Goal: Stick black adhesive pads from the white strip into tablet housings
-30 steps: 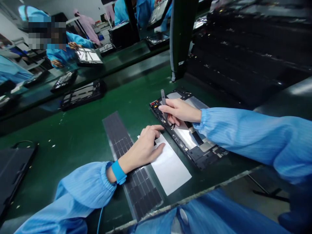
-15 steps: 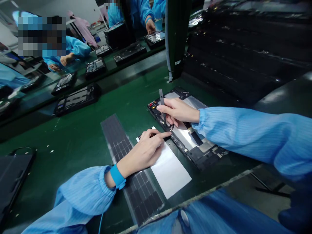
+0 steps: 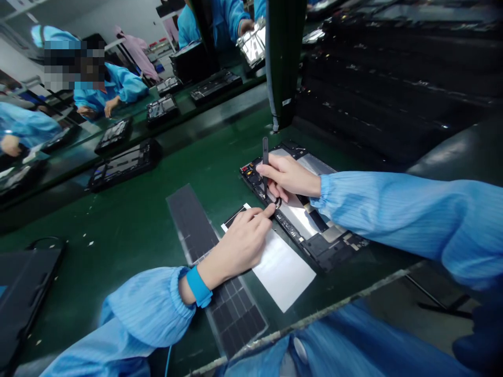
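Holding tweezers (image 3: 265,157) upright in right hand (image 3: 288,177), tips toward tablet frame (image 3: 330,251)

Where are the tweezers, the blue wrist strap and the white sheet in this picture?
tweezers (image 3: 265,156), head view, upper end of the handle
blue wrist strap (image 3: 198,287), head view, middle of the band
white sheet (image 3: 283,272), head view, bare middle

Left hand (image 3: 239,246) crept forward, seemingly touching tablet frame (image 3: 334,251).

Two hands (image 3: 236,246) (image 3: 287,177), one pair of tweezers (image 3: 265,157), one opened tablet (image 3: 334,251), one white sheet (image 3: 283,272)
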{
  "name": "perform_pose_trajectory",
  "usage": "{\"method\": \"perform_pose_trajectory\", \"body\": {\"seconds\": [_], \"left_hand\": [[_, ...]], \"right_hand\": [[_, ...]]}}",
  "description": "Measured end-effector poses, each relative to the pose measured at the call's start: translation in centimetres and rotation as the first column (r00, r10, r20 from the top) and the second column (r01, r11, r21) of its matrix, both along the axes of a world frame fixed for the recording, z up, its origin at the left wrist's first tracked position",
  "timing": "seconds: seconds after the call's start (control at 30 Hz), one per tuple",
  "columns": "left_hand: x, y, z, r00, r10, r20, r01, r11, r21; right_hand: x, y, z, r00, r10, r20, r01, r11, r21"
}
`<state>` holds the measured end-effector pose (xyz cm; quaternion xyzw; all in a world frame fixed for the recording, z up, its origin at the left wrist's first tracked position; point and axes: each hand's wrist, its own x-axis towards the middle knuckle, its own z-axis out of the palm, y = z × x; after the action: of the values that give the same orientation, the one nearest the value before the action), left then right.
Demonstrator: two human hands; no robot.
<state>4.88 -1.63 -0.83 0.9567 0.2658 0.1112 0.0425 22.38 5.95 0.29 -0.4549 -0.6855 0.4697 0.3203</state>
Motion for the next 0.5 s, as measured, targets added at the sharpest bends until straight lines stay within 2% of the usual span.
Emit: {"method": "perform_pose_trajectory", "body": {"seconds": [0.1,0.3,0.5], "left_hand": [[0.0,-0.5,0.2,0.996,-0.079,-0.039,0.079,0.997,0.014],[-0.4,-0.8,-0.3,0.979,0.129,0.157,-0.115,0.988,-0.1],[0.4,-2.3,-0.2,0.968,0.128,0.214,-0.06,0.953,-0.297]], "right_hand": [[0.0,0.1,0.0,1.0,0.001,-0.017,-0.002,0.999,-0.049],[0.1,0.1,0.1,0.999,0.014,-0.042,-0.018,0.995,-0.097],[-0.1,0.2,-0.2,0.999,0.009,-0.052,-0.014,0.995,-0.096]]}}
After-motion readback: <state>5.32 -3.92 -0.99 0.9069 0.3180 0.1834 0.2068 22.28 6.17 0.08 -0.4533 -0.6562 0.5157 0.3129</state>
